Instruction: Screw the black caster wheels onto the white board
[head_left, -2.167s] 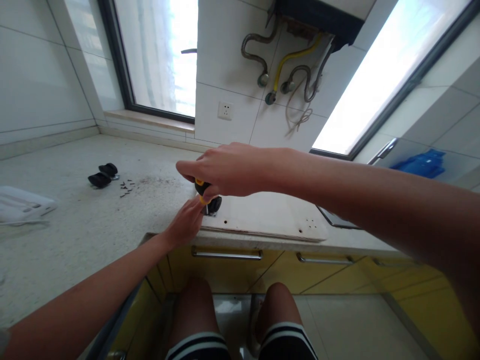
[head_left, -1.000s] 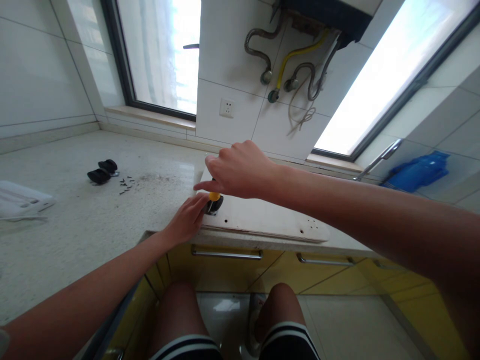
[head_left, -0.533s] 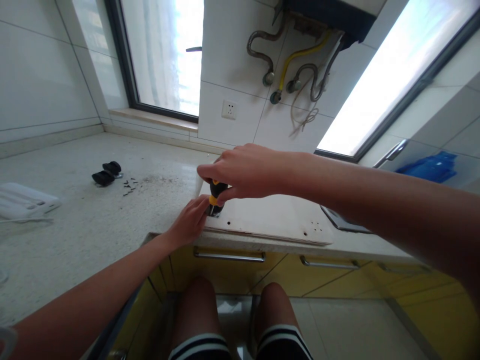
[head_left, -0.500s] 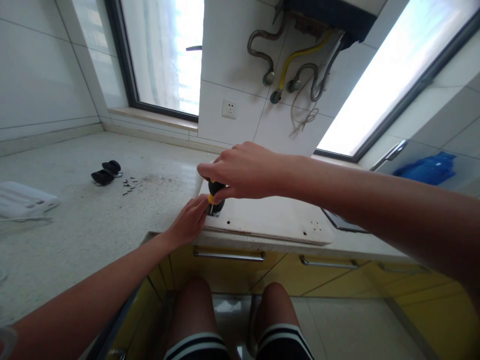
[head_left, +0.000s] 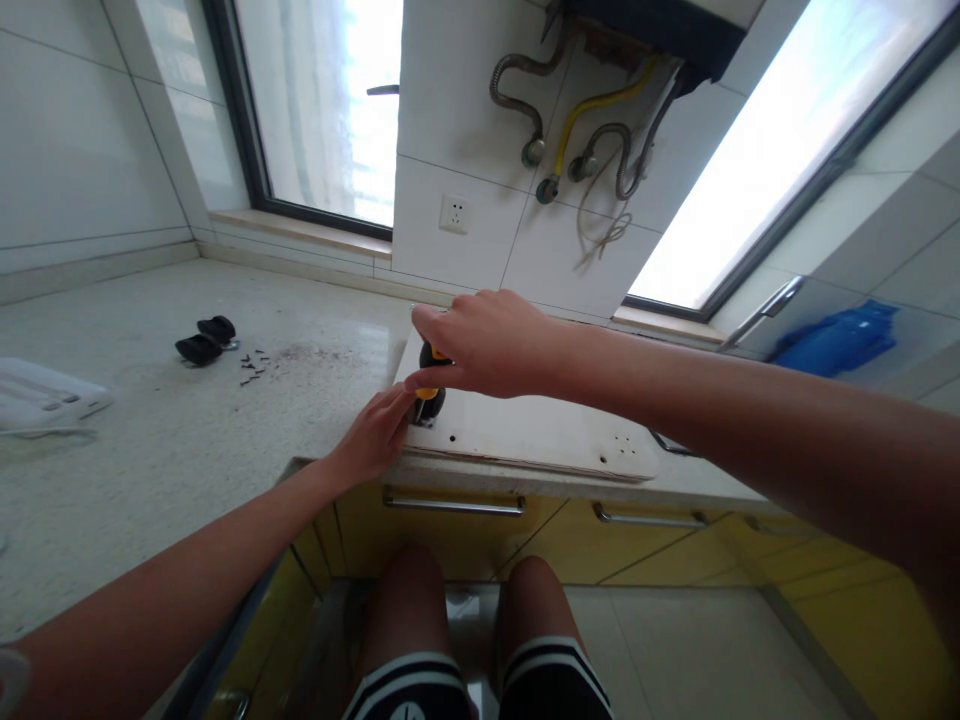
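A white board (head_left: 529,432) with drilled holes lies flat on the counter. At its left end sits a black caster wheel (head_left: 433,408) on a small metal plate. My right hand (head_left: 484,345) is wrapped round the black-and-yellow handle of a screwdriver (head_left: 428,393), held upright over the caster's plate. Closed against the caster from the left is my left hand (head_left: 376,430); its fingertips are partly hidden near the screwdriver's lower end. The screwdriver's tip cannot be made out.
Two more black casters (head_left: 206,342) lie on the speckled counter (head_left: 187,460), with several small screws (head_left: 253,366) and debris beside them. A white device (head_left: 49,392) is at far left. Yellow drawers (head_left: 465,535) stand below; a faucet (head_left: 765,312) and blue bag (head_left: 836,338) are at right.
My right hand has turned slightly on the screwdriver handle, its fingers shifting right. My left hand stays by the caster. The whole view has shifted a little.
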